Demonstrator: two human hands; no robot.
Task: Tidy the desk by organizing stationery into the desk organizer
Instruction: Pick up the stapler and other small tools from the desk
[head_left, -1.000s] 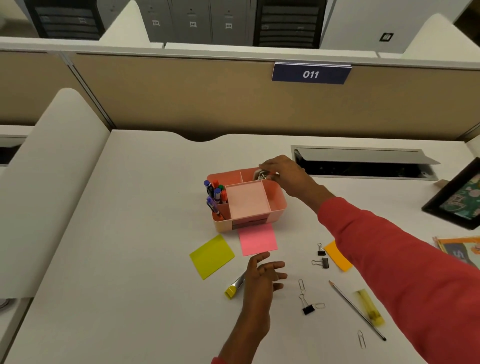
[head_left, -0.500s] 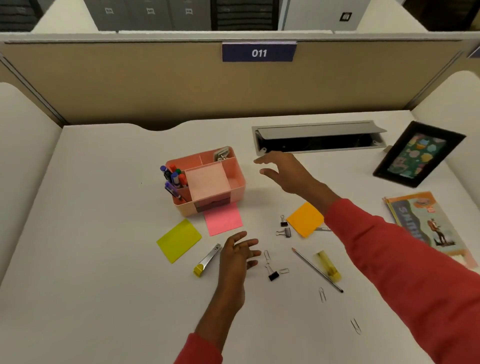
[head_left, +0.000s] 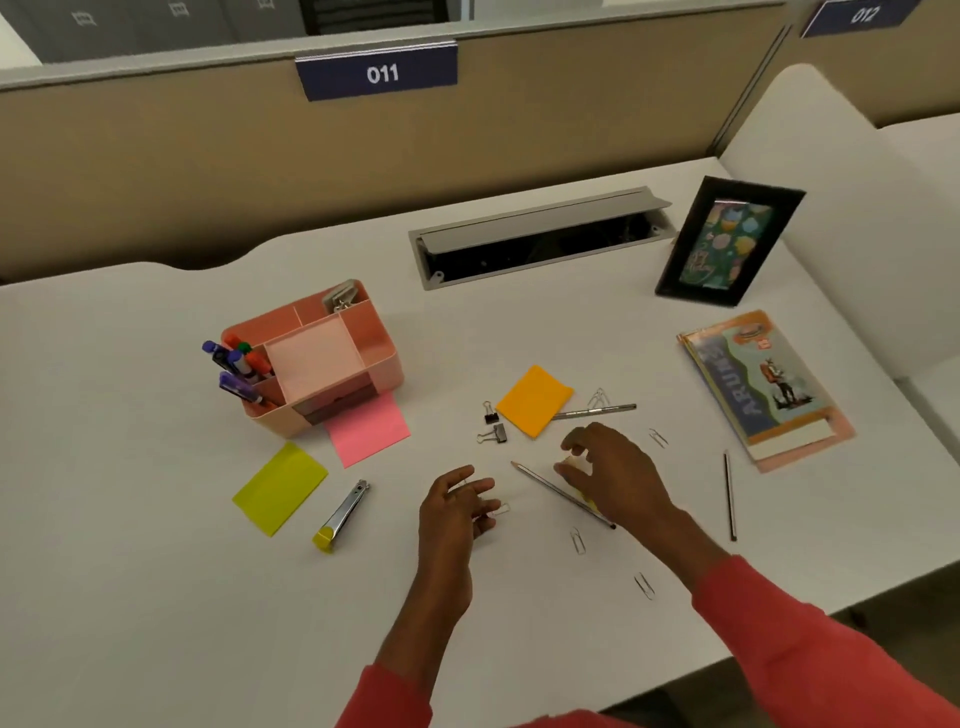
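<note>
The pink desk organizer (head_left: 382, 358) stands left of centre with markers (head_left: 236, 364) in its left slot and a metal clip (head_left: 340, 296) at the back. My right hand (head_left: 618, 478) is curled over a yellow highlighter (head_left: 574, 461) lying beside a pencil (head_left: 545, 483); thumb and forefinger pinch its pale end. My left hand (head_left: 449, 514) rests with its fingers apart over a binder clip, of which only the wire loop (head_left: 500, 509) shows. Orange (head_left: 535, 399), pink (head_left: 366, 428) and yellow-green (head_left: 280, 486) sticky notes lie on the desk.
Two binder clips (head_left: 492, 423), a pen (head_left: 595, 411), a second pencil (head_left: 729, 493), three paper clips (head_left: 577, 540) and a yellow-tipped metal tool (head_left: 343, 514) are scattered on the desk. A book (head_left: 763, 384), a picture frame (head_left: 727, 241) and an open cable tray (head_left: 535, 244) sit right and back.
My right hand left the organizer, swung back toward me and came down on the highlighter. My left hand moved slightly right onto the binder clip. The view turned right.
</note>
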